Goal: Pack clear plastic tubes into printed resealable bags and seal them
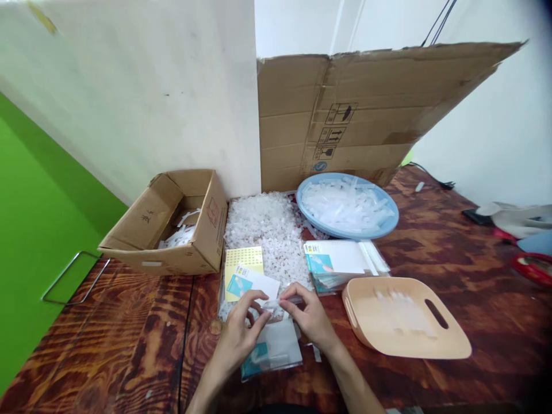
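Near the table's front, my left hand [246,326] and my right hand [309,317] face each other with fingertips pinched. Between them is a small translucent plastic piece [271,305], gripped from both sides; its exact kind is too small to tell. Just below my hands lies a clear packet [276,345] with a teal-and-white card inside. Beyond my left fingers a white-and-teal card [254,282] overlaps a yellow sticker sheet [250,256]. Behind the hands spreads a heap of small translucent plastic pieces [267,221].
An open cardboard box [207,230] with white strips stands at left. A blue basin [390,227] of translucent strips sits at the back. Stacked card packets [345,259] lie right of the heap, beside a beige tray [448,339] bearing clear pieces. A large cardboard sheet [366,115] leans behind.
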A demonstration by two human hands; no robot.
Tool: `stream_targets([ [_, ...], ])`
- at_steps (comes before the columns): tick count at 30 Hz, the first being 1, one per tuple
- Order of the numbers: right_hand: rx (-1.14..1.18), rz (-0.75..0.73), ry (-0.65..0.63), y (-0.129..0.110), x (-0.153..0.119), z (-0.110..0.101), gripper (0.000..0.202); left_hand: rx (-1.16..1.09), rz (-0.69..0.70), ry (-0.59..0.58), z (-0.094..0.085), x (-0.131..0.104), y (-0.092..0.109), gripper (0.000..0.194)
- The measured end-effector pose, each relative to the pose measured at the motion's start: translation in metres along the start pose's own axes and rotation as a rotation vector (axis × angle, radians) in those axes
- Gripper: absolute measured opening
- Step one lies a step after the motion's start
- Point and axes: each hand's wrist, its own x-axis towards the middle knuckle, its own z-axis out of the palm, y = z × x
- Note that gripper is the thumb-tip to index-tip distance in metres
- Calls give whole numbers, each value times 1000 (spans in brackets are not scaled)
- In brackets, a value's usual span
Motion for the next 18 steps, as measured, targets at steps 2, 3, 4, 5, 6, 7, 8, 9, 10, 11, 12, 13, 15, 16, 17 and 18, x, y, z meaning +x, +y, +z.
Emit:
stream_targets([
  [2, 31, -47, -17, -1, -1, 1, 10, -94, -113, -25, 2, -2, -9, 45],
  [3, 39, -72, -42, -1, -2, 1, 9, -141, -186, -66, 4, -3, -14, 54],
  [4, 41, -91, -68, -2, -3, 2, 9, -181, -255, -113, 7, -4, -18, 64],
  [5, 34, -97, -88, -2, -3, 3, 9, -207, -304, -150, 9, -5, -21, 70],
  [6, 21, -87, -96, -2, -4, 5, 8, -208, -323, -165, 11, -6, -22, 70],
  [7, 10, -63, -88, -2, -5, 7, 7, -180, -301, -152, 13, -6, -21, 66],
  [8, 6, -29, -65, -1, -6, 8, 8, -126, -244, -110, 14, -7, -19, 59],
  [9, 13, 8, -37, 1, -7, 10, 11, -59, -164, -58, 14, -9, -17, 50],
  [10, 32, 41, -15, 3, -8, 12, 14, 11, -72, -12, 13, -10, -15, 42],
  [11, 62, 67, -5, 5, -9, 14, 17, 77, 16, 22, 12, -11, -13, 35],
  [12, 95, 83, -3, 6, -10, 15, 20, 130, 87, 42, 11, -12, -11, 31],
  [13, 117, 90, -4, 7, -11, 15, 21, 166, 129, 50, 9, -13, -11, 29],
  [15, 115, 72, -5, 6, -12, 15, 20, 171, 127, 27, 7, -14, -13, 30],
  [16, 96, 43, -11, 5, -12, 14, 18, 129, 85, -2, 7, -15, -14, 35],
  [17, 73, 3, -25, 3, -12, 13, 15, 58, 27, -42, 7, -15, -15, 40],
  [18, 54, -40, -43, 1, -12, 12, 13, -30, -35, -82, 8, -16, -16, 46],
])
